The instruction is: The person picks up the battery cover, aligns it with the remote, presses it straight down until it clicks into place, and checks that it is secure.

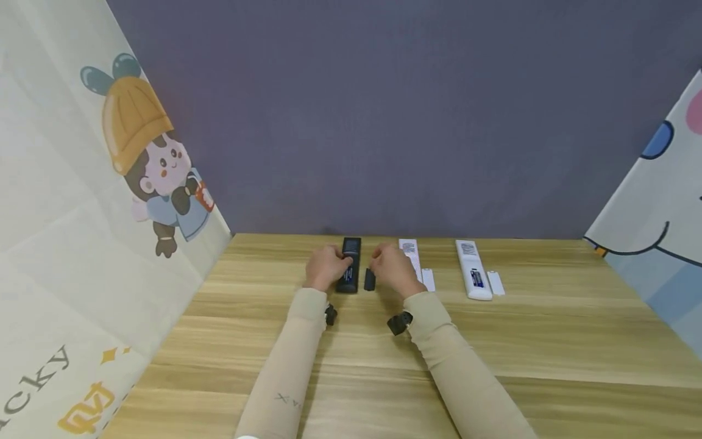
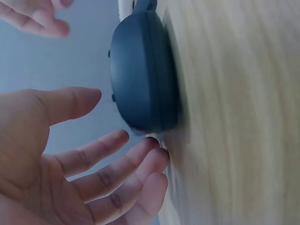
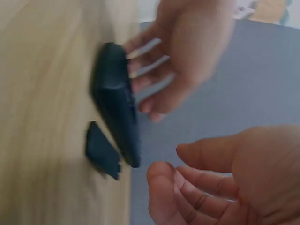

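Observation:
A black remote control (image 1: 351, 245) lies back side up on the table, with blue-wrapped batteries (image 1: 348, 275) showing in its compartment. Beside its left edge is my left hand (image 1: 325, 267); the left wrist view shows its fingers spread and relaxed, near the remote's end. A small black battery cover (image 1: 370, 280) lies just right of the remote. My right hand (image 1: 393, 268) hovers above and to the right of that cover, fingers loosely bent. In the right wrist view nothing shows between its thumb and fingers, and the cover (image 3: 102, 151) lies apart from them.
A white remote (image 1: 408, 244) is partly hidden behind my right hand, with a white cover (image 1: 428, 280) beside it. Farther right lies another white remote (image 1: 470, 263), batteries visible, and its cover (image 1: 496, 283). A grey-purple panel (image 1: 384, 122) stands along the table's back edge.

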Available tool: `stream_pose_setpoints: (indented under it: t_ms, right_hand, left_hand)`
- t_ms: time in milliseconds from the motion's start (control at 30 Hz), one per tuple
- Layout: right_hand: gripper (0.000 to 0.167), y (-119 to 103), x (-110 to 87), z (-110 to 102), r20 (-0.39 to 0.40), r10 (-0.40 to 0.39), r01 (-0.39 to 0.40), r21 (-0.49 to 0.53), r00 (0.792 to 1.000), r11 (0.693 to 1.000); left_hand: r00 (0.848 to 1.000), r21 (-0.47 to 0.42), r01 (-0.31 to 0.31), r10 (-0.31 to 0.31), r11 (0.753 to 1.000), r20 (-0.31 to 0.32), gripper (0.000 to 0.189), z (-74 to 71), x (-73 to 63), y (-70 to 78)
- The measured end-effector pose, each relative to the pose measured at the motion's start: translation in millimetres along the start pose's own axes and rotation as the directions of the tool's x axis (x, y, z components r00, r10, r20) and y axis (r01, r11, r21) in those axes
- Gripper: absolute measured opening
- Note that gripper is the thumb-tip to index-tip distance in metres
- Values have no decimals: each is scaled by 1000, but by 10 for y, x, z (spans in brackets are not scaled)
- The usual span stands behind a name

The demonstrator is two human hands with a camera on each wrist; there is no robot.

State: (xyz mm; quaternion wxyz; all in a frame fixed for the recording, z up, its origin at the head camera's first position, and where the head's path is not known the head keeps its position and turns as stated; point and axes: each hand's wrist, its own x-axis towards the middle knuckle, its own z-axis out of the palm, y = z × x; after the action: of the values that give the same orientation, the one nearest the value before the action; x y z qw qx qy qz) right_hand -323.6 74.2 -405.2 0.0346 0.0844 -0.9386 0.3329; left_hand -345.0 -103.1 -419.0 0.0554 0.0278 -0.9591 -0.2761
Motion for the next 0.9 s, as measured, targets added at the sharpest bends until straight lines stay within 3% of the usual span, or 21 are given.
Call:
stream_pose_setpoints:
  t_ms: [133, 267, 633, 900]
  right_hand:
    - [29, 29, 9, 139, -16, -1, -1, -111, 1000, 994]
    - [34, 50, 3, 233, 26, -9, 14, -197, 1000, 980]
    - [30, 67, -15, 342, 81, -21, 43, -274, 996, 961]
    - [22, 58, 26, 356, 101, -7, 38, -303, 995, 952]
  left_hand:
    - [1000, 1, 3, -3, 1000, 22, 29, 13, -16, 31]
    - [999, 2, 12, -12, 1000, 42, 33, 34, -22, 50]
    - [999, 18, 2, -3, 1000, 51, 45, 115, -64, 95]
    - [1000, 29, 3, -4, 1000, 30, 42, 123, -47, 116]
